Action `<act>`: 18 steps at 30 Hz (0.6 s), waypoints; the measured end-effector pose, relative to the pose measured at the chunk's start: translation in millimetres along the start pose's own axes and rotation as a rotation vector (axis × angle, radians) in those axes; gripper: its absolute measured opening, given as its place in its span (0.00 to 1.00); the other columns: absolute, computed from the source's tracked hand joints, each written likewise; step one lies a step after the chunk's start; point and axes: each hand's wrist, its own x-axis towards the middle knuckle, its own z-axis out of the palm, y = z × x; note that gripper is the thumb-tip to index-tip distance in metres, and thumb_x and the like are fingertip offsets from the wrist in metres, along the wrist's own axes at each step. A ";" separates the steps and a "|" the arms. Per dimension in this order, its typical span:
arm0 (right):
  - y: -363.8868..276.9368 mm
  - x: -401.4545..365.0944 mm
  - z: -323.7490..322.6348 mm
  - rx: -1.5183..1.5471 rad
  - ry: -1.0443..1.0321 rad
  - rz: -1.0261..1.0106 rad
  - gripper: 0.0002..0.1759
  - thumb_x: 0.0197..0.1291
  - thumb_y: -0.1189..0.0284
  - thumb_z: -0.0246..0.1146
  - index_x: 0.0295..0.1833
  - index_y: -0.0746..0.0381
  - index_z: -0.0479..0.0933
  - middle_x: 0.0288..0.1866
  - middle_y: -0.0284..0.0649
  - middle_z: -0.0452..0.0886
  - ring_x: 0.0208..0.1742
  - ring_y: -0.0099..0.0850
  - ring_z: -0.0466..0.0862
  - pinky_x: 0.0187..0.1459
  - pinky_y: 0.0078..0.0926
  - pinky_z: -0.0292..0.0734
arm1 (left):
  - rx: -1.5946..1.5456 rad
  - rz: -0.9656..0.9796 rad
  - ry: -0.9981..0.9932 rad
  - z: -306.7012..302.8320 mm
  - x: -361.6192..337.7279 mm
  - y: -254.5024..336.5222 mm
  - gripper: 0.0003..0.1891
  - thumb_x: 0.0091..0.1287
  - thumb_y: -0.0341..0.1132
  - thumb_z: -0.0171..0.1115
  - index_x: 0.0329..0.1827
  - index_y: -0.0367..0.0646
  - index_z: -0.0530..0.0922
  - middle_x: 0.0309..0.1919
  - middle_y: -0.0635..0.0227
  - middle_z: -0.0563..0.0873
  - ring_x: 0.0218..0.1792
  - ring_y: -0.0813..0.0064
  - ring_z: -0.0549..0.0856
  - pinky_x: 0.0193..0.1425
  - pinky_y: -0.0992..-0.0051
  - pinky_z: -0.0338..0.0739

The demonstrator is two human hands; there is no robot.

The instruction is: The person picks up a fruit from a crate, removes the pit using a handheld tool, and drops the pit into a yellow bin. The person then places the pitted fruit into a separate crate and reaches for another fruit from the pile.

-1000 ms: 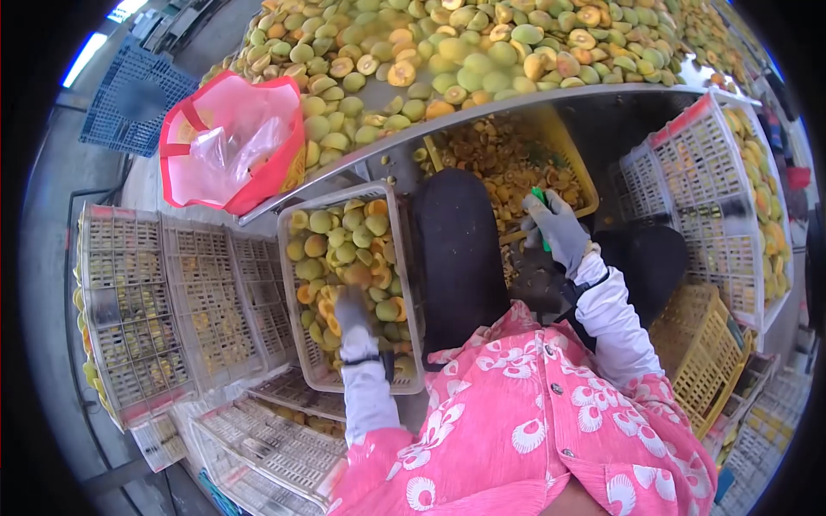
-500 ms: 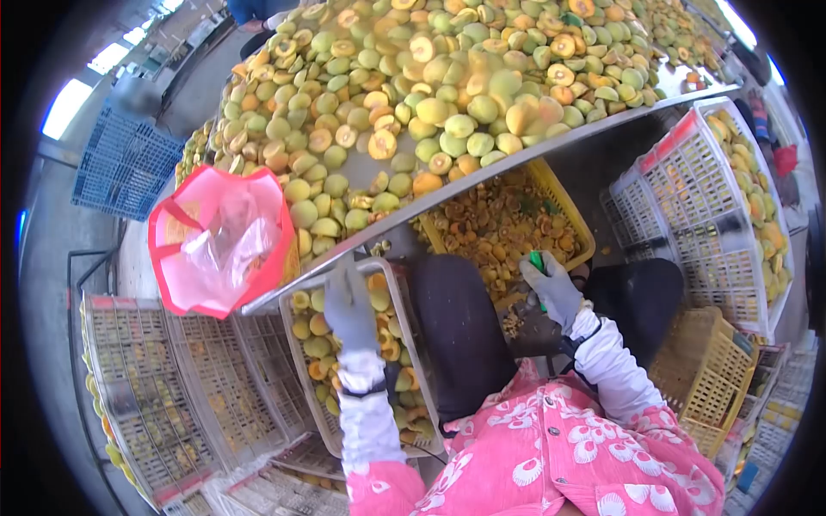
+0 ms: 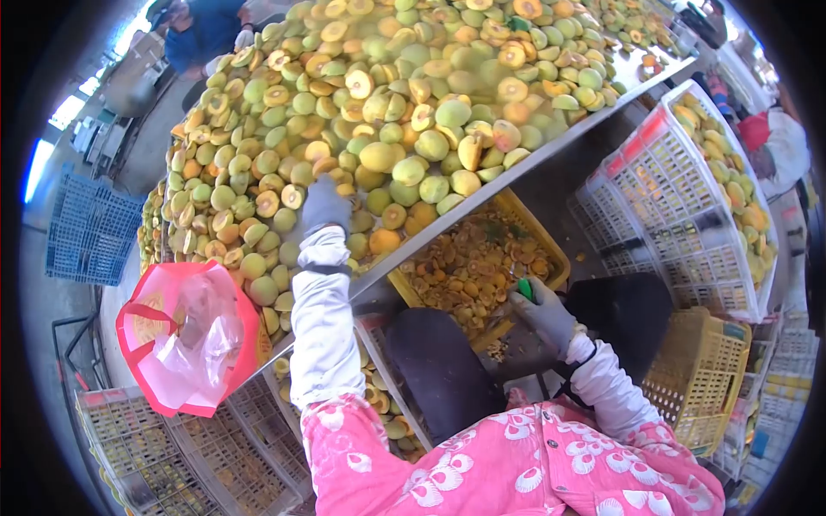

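My left hand [image 3: 327, 208], in a grey glove, reaches onto the pile of yellow-green apricot-like fruit [image 3: 379, 156] on the metal table. Its fingers point down among the fruit and are mostly hidden, so whether they grip a piece does not show. Many pieces in the pile are cut in half. My right hand [image 3: 544, 316], gloved too, is closed round a tool with a green handle [image 3: 524, 289]; the working end cannot be made out. That hand hovers by the near edge of a yellow crate [image 3: 559, 273] holding cut scraps and stones.
A pink bag [image 3: 249, 331] with clear plastic inside sits at the table's left corner. Below my left arm stands a crate of fruit [image 3: 379, 391]. White crates [image 3: 637, 193] and a yellow basket [image 3: 688, 370] stand at right. Another person [image 3: 202, 39] is across the table.
My left hand has moved from above the fruit crate beside my leg up and forward onto the table's pile. My right hand keeps the green-handled tool near the yellow crate. The view has shifted.
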 end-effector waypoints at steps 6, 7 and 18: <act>-64.7 -25.7 39.2 -0.079 -0.075 -0.225 0.15 0.72 0.62 0.60 0.55 0.59 0.71 0.31 0.34 0.75 0.30 0.21 0.75 0.30 0.25 0.73 | -1.126 0.050 -0.069 -65.6 -91.3 66.0 0.15 0.68 0.32 0.68 0.54 0.36 0.80 0.37 0.72 0.83 0.31 0.85 0.79 0.35 0.83 0.75; -78.9 -32.7 48.3 -0.048 -0.037 -0.257 0.14 0.72 0.61 0.59 0.54 0.59 0.72 0.31 0.33 0.75 0.28 0.21 0.75 0.29 0.24 0.72 | -1.265 0.090 -0.216 -81.1 -122.2 88.5 0.16 0.69 0.33 0.67 0.56 0.36 0.80 0.38 0.72 0.83 0.31 0.84 0.79 0.35 0.83 0.75; -79.6 -78.0 47.1 0.366 -0.212 -0.240 0.14 0.74 0.58 0.57 0.46 0.59 0.73 0.27 0.29 0.74 0.21 0.17 0.70 0.24 0.19 0.67 | -1.905 -0.142 -0.167 -57.9 -247.4 165.2 0.22 0.78 0.37 0.52 0.72 0.40 0.67 0.53 0.61 0.81 0.48 0.74 0.81 0.55 0.73 0.79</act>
